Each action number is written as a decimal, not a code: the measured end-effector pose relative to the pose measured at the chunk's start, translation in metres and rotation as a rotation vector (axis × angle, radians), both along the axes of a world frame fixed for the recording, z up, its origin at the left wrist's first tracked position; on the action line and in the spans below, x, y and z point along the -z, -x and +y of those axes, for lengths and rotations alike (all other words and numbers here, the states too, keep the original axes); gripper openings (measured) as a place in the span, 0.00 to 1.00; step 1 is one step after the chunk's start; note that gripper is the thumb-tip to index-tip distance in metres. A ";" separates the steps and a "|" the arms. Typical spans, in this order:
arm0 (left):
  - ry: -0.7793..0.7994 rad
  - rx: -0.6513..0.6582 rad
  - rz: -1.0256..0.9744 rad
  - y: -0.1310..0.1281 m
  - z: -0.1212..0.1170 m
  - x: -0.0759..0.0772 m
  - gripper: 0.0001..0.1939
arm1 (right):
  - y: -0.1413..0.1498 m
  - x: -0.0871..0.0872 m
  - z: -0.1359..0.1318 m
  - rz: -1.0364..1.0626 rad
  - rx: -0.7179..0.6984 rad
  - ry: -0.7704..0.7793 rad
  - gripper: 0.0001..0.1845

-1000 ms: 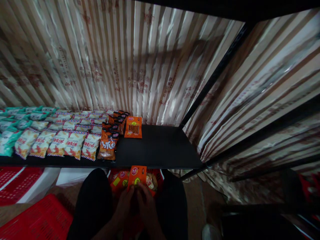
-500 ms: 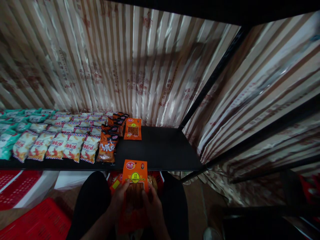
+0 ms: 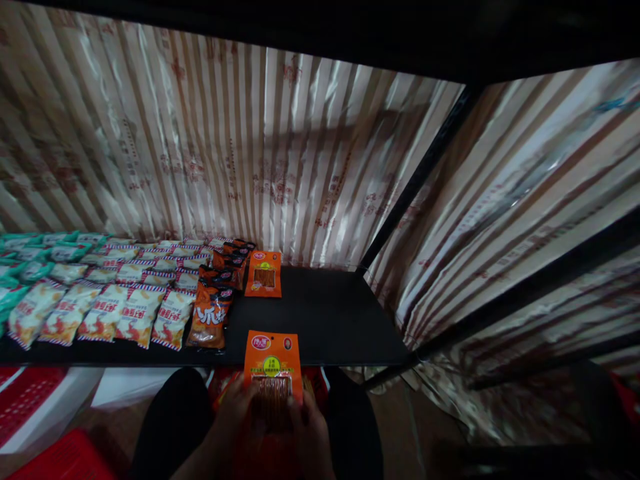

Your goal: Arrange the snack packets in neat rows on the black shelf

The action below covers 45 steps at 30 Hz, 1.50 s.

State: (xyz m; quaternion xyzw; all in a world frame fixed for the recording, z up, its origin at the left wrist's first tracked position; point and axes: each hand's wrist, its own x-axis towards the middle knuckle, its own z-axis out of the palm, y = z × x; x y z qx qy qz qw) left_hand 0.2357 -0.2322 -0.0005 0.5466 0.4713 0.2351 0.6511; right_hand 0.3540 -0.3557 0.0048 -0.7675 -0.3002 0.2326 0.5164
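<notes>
Left hand (image 3: 234, 408), right hand (image 3: 311, 425): grip holding flat orange plastic windowed packet (image 3: 273, 353), one per side. Packet at front edge of flat black shelf (image 3: 325, 310); second orange packet (image 3: 263, 275) farther back, beside orange-black plastic bags (image 3: 209, 317).

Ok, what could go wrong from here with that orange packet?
1. The orange packet, between the left hand and right hand, overlaps the shelf edge in view; if moved forward too low, it might catch there.
2. The front brown bag sits near that edge, so a stray bump could knock it off.
3. The hands are in shadow, so a loose grip might go unnoticed.
</notes>
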 end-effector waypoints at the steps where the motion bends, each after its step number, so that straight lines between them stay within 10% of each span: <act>1: 0.008 -0.003 -0.039 0.000 0.002 -0.001 0.22 | -0.003 -0.001 0.003 -0.029 -0.008 -0.020 0.28; 14: -0.079 -0.219 0.007 -0.025 0.031 -0.017 0.32 | -0.031 -0.019 0.061 -0.087 -0.101 -0.018 0.19; 45: -0.393 -0.113 0.468 -0.103 0.126 -0.029 0.22 | -0.092 -0.010 0.180 -0.223 -0.072 -0.010 0.22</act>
